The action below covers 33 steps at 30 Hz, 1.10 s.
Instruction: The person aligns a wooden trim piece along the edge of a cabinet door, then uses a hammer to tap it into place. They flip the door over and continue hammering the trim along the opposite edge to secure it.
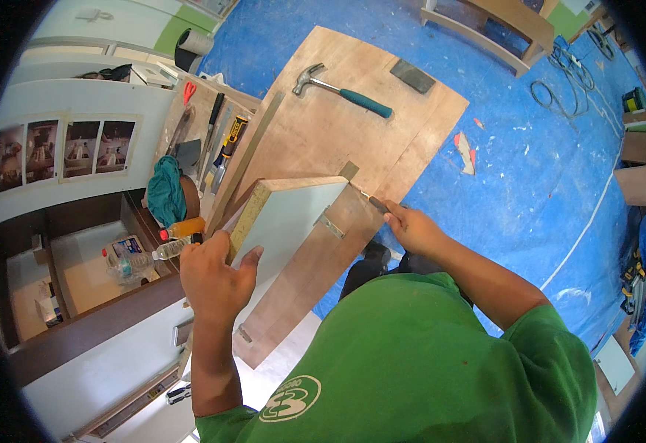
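White wall panel point(12, 103) far left, row of photos point(81, 150) taped on it. Below that, dark-framed cabinet point(79, 323) with open compartments; clear bottles point(127, 264) at its inner edge, orange bottle point(185, 228) just beside them with a red cap. Teal cloth point(165, 190) hangs above the bottles. Next to it, a side shelf: red-handled tool point(189, 91), yellow tube point(234, 135), a few others overlapping, too small to sort out.

Left hand point(216, 277) straddles the panel's left edge: thumb on the pale face, fingers round the outer side, gripping it. Some fingertips hidden. Panel point(286, 225) is pale-faced with raw edges, sits on the near half of the plywood point(315, 133), angled across it. Wood strip point(253, 148) runs along the plywood's left side. Hammer point(345, 92) lies near the far end, head left, green grip right. Two metal fittings: one point(330, 224) at the panel's right edge, one point(244, 334) lower down.

Right hand point(415, 227) closed on the dark handle of a slim tool point(374, 201); tip at the panel's upper right corner, can't tell if touching. Grey block point(412, 76) at the plywood's far right corner. Blue tarp point(518, 214) covers the floor, torn scrap point(465, 153) on it. Bench point(496, 29) and coiled cables point(566, 77) top right.
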Available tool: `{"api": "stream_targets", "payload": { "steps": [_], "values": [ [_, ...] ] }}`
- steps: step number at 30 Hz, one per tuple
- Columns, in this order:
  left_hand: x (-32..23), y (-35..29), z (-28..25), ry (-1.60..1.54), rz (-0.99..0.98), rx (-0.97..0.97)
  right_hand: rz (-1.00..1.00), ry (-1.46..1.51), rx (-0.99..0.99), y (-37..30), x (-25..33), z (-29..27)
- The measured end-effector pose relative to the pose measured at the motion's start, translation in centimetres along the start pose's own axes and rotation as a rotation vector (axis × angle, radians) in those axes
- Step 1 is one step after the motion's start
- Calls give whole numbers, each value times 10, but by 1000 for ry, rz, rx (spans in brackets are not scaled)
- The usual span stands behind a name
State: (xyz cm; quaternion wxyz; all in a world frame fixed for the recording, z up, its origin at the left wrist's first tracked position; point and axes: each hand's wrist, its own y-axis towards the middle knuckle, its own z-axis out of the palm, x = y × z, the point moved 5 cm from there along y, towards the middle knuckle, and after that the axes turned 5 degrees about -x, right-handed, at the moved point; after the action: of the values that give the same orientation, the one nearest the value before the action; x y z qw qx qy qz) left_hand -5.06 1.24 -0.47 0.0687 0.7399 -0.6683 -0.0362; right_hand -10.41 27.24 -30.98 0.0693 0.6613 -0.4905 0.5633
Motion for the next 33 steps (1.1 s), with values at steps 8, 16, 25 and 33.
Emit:
{"api": "stream_targets", "payload": {
  "steps": [8,16,25,33],
  "values": [
    [7,-2,-3,-46,-72,45,-191,-99,-272,18,20,-45],
    [13,-5,-6,-152,-255,131,-370,-590,-418,126,69,-48],
    [6,-27,-40,-94,-211,30,-457,-556,-544,122,80,-47],
    [10,-57,-85,-121,-296,-62,207,770,208,101,58,11]
  ]
}}
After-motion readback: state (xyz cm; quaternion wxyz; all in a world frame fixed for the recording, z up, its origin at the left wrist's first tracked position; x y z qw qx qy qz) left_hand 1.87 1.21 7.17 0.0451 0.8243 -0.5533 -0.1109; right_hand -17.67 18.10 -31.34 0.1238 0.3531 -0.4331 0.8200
